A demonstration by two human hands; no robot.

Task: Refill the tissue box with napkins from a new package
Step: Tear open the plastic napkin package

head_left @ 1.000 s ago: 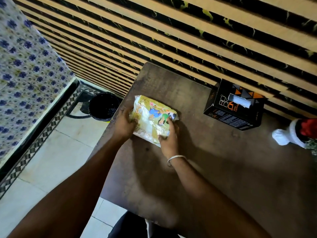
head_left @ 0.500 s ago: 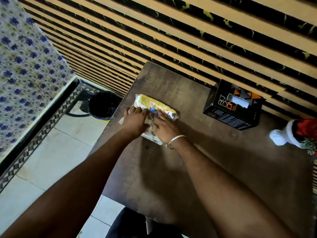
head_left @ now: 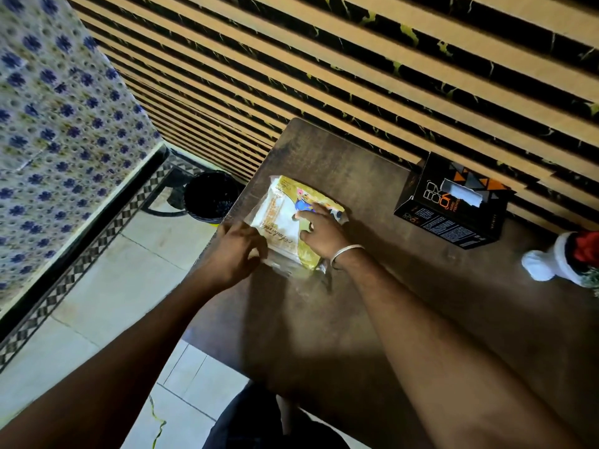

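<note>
A yellow and white napkin package (head_left: 280, 218) lies flat on the brown table (head_left: 372, 303), near its left edge. My left hand (head_left: 235, 251) pinches the package's near left corner. My right hand (head_left: 321, 233), with a metal bangle at the wrist, presses down on the package's right half with fingers spread. A black tissue box (head_left: 453, 205) with orange triangles stands at the back right against the wall, a white tissue poking from its top slot.
A black waste bin (head_left: 210, 197) sits on the tiled floor left of the table. A red and white Santa hat ornament (head_left: 564, 257) rests at the table's right edge. A striped slatted wall runs behind the table.
My left hand has slid off the top of the package to its near left corner. My right hand stays on the right half. More of the package's printed face shows.
</note>
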